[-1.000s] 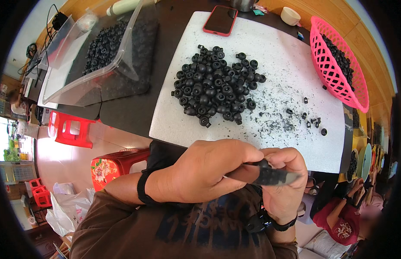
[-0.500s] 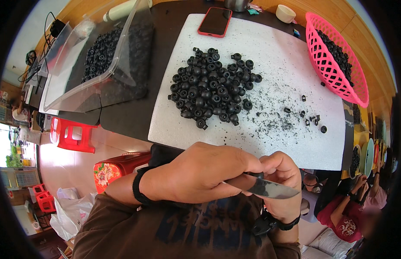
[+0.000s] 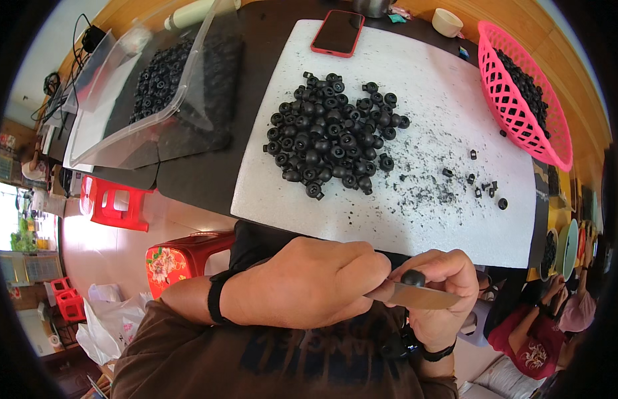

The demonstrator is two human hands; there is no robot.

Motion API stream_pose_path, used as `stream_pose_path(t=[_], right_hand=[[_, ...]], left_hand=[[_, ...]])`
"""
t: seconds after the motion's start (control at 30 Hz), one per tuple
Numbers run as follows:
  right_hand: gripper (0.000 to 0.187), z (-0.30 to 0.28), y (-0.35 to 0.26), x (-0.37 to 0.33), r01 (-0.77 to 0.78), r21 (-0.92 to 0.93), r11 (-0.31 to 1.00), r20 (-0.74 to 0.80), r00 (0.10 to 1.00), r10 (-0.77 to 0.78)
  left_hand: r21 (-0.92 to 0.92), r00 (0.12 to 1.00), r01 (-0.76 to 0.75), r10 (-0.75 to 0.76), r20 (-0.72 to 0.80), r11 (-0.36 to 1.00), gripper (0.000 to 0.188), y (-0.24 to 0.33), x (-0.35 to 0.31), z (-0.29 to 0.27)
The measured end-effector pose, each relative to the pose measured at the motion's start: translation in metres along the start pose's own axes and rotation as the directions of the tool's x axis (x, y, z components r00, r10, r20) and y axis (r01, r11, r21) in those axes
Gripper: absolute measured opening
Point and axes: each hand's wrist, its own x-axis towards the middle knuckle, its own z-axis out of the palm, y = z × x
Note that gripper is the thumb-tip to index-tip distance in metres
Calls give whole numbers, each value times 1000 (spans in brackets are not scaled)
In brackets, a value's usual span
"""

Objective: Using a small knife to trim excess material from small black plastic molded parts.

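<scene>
My left hand (image 3: 309,282) is closed around a knife (image 3: 425,297), whose handle is mostly hidden in the fist. The shiny blade points right, across the fingers of my right hand (image 3: 445,292). Those fingers pinch a small round black plastic part (image 3: 413,278), which shows just above the blade; its lower side is hidden. Both hands are held close to my body, off the near edge of a white foam sheet (image 3: 309,219). On the sheet lies a heap of similar black parts (image 3: 332,136), with black shavings scattered to its right.
A clear plastic bin (image 3: 116,149) of black parts stands at left. At far right sits a pink mesh basket (image 3: 498,100) with more. A red-edged phone (image 3: 338,33) lies at the sheet's back edge. Several small black pieces (image 3: 478,193) lie at right. A red stool (image 3: 166,263) stands below left.
Both hands have come slightly lower, toward my body. The black part, mostly hidden before, now shows above the blade. The whole view has shifted a little.
</scene>
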Motion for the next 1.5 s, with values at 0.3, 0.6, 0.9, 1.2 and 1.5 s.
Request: stream_pose_path(t=[0.3, 0.6, 0.9, 1.2, 1.5], right_hand=[[37, -16, 0, -4, 57, -13, 998, 203, 978, -53], [32, -8, -10, -1, 400, -98, 911, 389, 858, -335], [20, -54, -52, 46, 510, -590, 626, -73, 739, -670], [36, -156, -128, 157, 100, -995, 29, 62, 787, -614], [27, -15, -6, 98, 511, -842, 173, 492, 859, -140]], left_hand=[[51, 1000, 14, -16, 26, 999, 21, 2, 0, 2], [85, 975, 215, -219, 31, 973, 17, 1, 5, 14], [-137, 871, 492, -488, 64, 860, 7, 2, -4, -11], [-266, 867, 477, -498, -13, 838, 12, -8, -31, -19], [-320, 824, 552, -561, 72, 770, 14, -11, -30, -25]])
